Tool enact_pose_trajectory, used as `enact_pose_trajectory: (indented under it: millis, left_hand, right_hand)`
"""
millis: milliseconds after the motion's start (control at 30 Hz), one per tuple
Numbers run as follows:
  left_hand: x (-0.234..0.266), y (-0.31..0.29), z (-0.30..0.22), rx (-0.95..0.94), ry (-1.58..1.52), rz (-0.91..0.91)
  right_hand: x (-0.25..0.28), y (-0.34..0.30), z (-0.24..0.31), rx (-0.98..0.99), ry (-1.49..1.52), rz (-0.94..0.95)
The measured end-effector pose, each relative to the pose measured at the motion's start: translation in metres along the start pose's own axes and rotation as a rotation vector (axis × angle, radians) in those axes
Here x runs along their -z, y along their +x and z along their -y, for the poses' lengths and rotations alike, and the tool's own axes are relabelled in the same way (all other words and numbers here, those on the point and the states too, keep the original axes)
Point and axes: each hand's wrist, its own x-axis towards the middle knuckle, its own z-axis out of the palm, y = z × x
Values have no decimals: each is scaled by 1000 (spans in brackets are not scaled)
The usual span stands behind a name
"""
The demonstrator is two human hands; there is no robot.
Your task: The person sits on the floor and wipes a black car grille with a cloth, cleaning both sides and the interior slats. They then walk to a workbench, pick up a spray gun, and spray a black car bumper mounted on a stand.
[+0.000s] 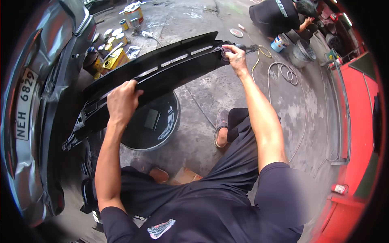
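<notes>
A long black plastic car trim panel [178, 73] with a row of slots runs slantwise across the view, its far right end raised. My left hand [122, 101] is closed on the panel's near edge, left of its middle. At the right end, my right hand [236, 58] pinches a crumpled greyish-purple pad or cloth [222, 52] against the panel's surface. The pad's exact kind is hard to make out. Below the panel stands a round black tub [172, 131] of dark liquid, partly hidden by the panel and my left hand.
A silver car [30, 162] stands close on the left. Several paint cans [117, 36] and a yellow tin [115, 59] sit beyond the panel. Hoses [287, 75] loop over the floor. A co-worker [273, 18] crouches by buckets [302, 54]; a red vehicle or cabinet [362, 117] stands right.
</notes>
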Motion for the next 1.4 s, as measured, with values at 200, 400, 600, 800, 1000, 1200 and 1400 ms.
enact_pose_trajectory:
  millis: [200,400,600,800,1000,1200,1400]
  left_hand:
    - [37,-31,5,48,-8,30]
    - [30,-57,-5,34,-84,-31]
    - [37,-53,-8,-176,-18,-76]
    - [42,-53,-4,-158,61,-79]
    - [54,-62,15,-55,-54,-82]
    - [59,-48,27,28,-128,-28]
    - [77,-6,51,273,-552,133]
  right_hand:
    - [97,27,17,128,112,-803]
    - [79,8,-48,36,-613,-807]
    - [-16,-67,-49,-167,-777,-449]
    - [-22,-76,-5,-72,-447,-227]
    - [29,-40,15,102,-376,-825]
    - [16,-54,-33,84,-462,-548]
    - [-23,-53,67,354,-326,-554]
